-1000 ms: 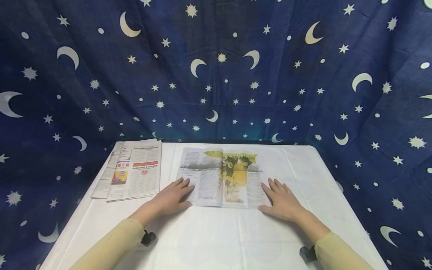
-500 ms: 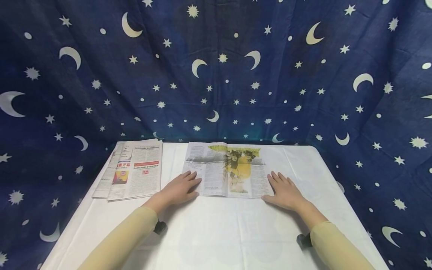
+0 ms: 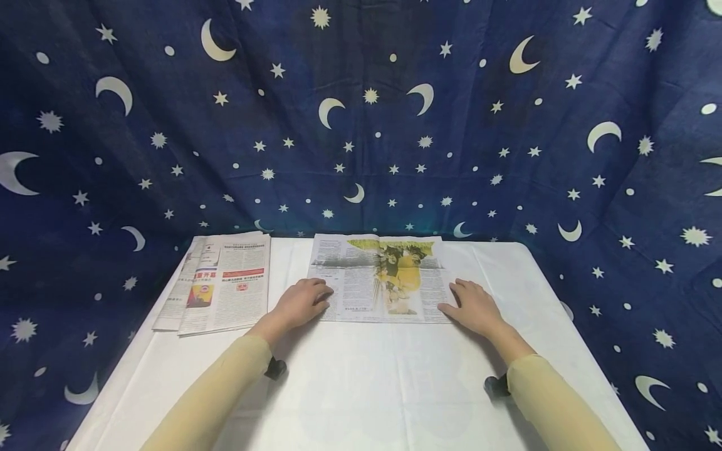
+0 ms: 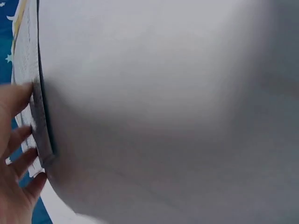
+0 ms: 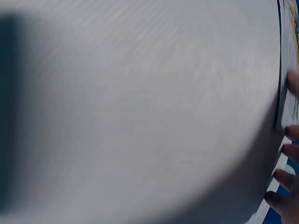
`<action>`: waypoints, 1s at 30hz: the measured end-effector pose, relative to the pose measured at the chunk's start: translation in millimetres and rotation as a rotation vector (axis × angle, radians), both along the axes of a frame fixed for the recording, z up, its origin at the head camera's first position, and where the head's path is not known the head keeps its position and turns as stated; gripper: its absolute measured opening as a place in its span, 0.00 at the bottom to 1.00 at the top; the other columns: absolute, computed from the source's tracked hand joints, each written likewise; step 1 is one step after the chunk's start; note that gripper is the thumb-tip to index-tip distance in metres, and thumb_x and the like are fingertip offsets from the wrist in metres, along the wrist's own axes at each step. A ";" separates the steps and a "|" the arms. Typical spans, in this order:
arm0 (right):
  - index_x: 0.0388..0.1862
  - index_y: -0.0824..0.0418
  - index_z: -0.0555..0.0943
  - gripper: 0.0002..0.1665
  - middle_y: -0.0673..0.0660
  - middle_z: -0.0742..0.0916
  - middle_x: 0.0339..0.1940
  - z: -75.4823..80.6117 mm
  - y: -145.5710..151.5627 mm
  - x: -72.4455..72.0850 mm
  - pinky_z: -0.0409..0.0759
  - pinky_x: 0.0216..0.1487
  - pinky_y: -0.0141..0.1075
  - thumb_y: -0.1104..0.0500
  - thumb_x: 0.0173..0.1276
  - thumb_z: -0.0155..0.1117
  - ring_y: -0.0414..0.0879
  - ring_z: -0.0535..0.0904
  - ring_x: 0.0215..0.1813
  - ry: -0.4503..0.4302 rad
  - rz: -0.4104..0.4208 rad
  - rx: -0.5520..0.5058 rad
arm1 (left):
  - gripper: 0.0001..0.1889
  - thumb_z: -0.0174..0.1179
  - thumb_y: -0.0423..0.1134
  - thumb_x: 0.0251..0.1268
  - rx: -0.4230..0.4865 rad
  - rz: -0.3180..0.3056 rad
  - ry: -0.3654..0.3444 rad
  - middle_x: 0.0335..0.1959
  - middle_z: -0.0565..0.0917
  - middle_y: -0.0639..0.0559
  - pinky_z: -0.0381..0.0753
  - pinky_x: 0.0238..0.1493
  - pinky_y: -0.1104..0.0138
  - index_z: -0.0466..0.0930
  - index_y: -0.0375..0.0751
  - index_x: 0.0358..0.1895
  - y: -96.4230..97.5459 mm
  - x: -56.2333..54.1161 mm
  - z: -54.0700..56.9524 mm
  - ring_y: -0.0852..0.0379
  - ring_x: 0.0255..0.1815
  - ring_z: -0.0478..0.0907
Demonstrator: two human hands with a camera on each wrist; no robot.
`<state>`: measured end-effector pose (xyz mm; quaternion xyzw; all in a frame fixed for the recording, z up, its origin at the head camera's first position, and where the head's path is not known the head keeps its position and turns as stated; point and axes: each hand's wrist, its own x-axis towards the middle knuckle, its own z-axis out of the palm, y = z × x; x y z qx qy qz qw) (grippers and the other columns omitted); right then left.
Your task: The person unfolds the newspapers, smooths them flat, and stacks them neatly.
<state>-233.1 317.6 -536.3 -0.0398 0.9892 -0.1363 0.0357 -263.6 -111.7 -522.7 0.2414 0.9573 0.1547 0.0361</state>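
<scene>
Open newspaper (image 3: pixel 366 282) on a white table (image 3: pixel 361 388). The newspaper lay flat at the middle of the far half, its far margin reaching the table's far edge and a yellow picture spanning its right part. The left hand (image 3: pixel 300 303), released and with fingers slightly bent, rested on its left side; the right hand (image 3: pixel 476 307), likewise released, touched its right side toward the near corner. Folded newspapers (image 3: pixel 239 300) lay overlapped at far left. A dark blue curtain (image 3: pixel 361 125) with moons and stars hung behind.
</scene>
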 end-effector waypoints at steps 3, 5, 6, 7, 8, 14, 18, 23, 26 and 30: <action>0.72 0.71 0.71 0.46 0.73 0.72 0.72 0.0 -5.1 -9.7 0.61 0.72 0.66 0.37 0.70 0.64 0.72 0.63 0.73 0.026 -0.057 -0.031 | 0.14 0.66 0.42 0.70 0.040 0.076 -0.015 0.68 0.75 0.39 0.66 0.72 0.44 0.83 0.44 0.56 1.1 -7.5 -1.4 0.37 0.72 0.68; 0.73 0.72 0.68 0.47 0.74 0.69 0.73 1.1 -7.1 -16.7 0.60 0.72 0.67 0.38 0.70 0.64 0.73 0.61 0.74 -0.004 -0.094 -0.066 | 0.18 0.66 0.43 0.69 0.060 0.136 -0.043 0.71 0.71 0.34 0.61 0.75 0.44 0.81 0.39 0.58 1.6 -12.3 -1.6 0.35 0.75 0.64; 0.74 0.73 0.66 0.49 0.75 0.67 0.74 2.1 -7.8 -19.9 0.58 0.73 0.67 0.39 0.69 0.64 0.73 0.58 0.75 -0.029 -0.113 -0.088 | 0.22 0.66 0.44 0.69 0.061 0.168 -0.065 0.73 0.69 0.32 0.58 0.77 0.45 0.79 0.36 0.61 1.7 -14.4 -1.2 0.34 0.76 0.61; 0.76 0.73 0.64 0.51 0.76 0.64 0.76 2.9 -7.8 -22.8 0.55 0.74 0.67 0.39 0.69 0.65 0.74 0.55 0.77 -0.059 -0.131 -0.107 | 0.27 0.66 0.45 0.69 0.060 0.200 -0.088 0.75 0.65 0.30 0.54 0.78 0.45 0.76 0.34 0.65 1.6 -16.4 -0.6 0.33 0.78 0.58; 0.77 0.73 0.61 0.53 0.76 0.61 0.77 3.8 -7.8 -25.3 0.52 0.75 0.67 0.39 0.69 0.65 0.74 0.51 0.78 -0.089 -0.146 -0.124 | 0.32 0.66 0.47 0.68 0.052 0.227 -0.109 0.76 0.62 0.28 0.51 0.79 0.45 0.73 0.31 0.69 1.3 -18.3 -0.1 0.32 0.79 0.55; 0.79 0.73 0.56 0.56 0.77 0.51 0.80 11.6 -7.1 -31.2 0.40 0.76 0.69 0.41 0.65 0.67 0.76 0.38 0.80 -0.185 -0.176 -0.196 | 0.48 0.66 0.56 0.67 -0.012 0.301 -0.186 0.79 0.53 0.25 0.44 0.80 0.45 0.58 0.24 0.76 -1.5 -24.4 4.9 0.28 0.80 0.46; 0.79 0.71 0.57 0.56 0.77 0.51 0.80 13.3 -7.6 -31.6 0.39 0.77 0.68 0.43 0.65 0.69 0.76 0.37 0.80 -0.184 -0.171 -0.230 | 0.49 0.68 0.56 0.64 0.006 0.320 -0.201 0.79 0.52 0.26 0.44 0.80 0.44 0.58 0.24 0.76 -2.6 -25.1 6.9 0.28 0.80 0.45; 0.78 0.72 0.60 0.53 0.77 0.54 0.80 9.9 -6.2 -31.5 0.40 0.77 0.66 0.44 0.65 0.71 0.76 0.39 0.80 -0.145 -0.153 -0.256 | 0.50 0.70 0.56 0.61 0.055 0.347 -0.216 0.80 0.52 0.27 0.42 0.80 0.44 0.59 0.27 0.76 -3.4 -25.5 6.0 0.28 0.81 0.43; 0.75 0.72 0.64 0.52 0.76 0.61 0.77 6.7 -4.1 -32.4 0.46 0.78 0.64 0.44 0.63 0.73 0.73 0.48 0.79 -0.113 -0.162 -0.273 | 0.49 0.72 0.54 0.60 0.086 0.357 -0.220 0.80 0.52 0.28 0.42 0.80 0.44 0.60 0.29 0.77 -3.2 -27.0 4.1 0.28 0.81 0.43; 0.70 0.74 0.68 0.48 0.75 0.68 0.71 3.5 -3.2 -35.4 0.56 0.76 0.60 0.47 0.61 0.76 0.70 0.59 0.74 -0.080 -0.213 -0.313 | 0.50 0.74 0.54 0.57 0.112 0.381 -0.209 0.78 0.59 0.29 0.45 0.80 0.45 0.61 0.29 0.75 -2.0 -29.5 1.5 0.30 0.80 0.48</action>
